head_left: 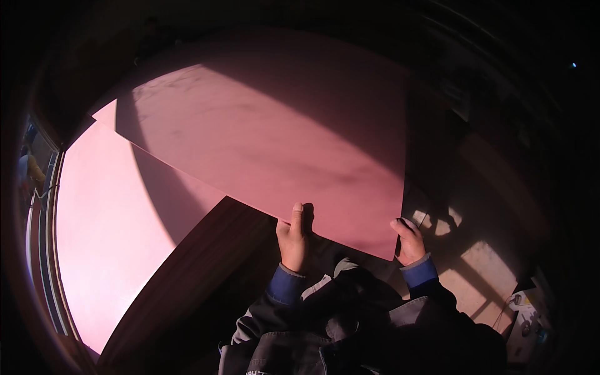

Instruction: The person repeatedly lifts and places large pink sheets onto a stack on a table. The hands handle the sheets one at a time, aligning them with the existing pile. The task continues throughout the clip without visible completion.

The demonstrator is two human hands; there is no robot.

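Observation:
A large flat pink sheet (269, 150) stretches away from me, sunlit across its middle and in shadow at its far right. My left hand (292, 240) grips its near edge, thumb on top and fingers hidden underneath. At the right edge, close to the near corner, my right hand (409, 240) is closed on the same sheet with its thumb along the rim. Below the held sheet, to the left, lies another pink sheet (106, 219), brightly lit, with a curved shadow over part of it. Whether the two sheets touch cannot be made out.
A window frame (53, 250) runs along the left side. Under the lower pink sheet is the dark side of a stack or table (181, 269). Sunlit floor (484, 265) shows at right, with a white object and cables (522, 312) at the lower right. The far background is very dark.

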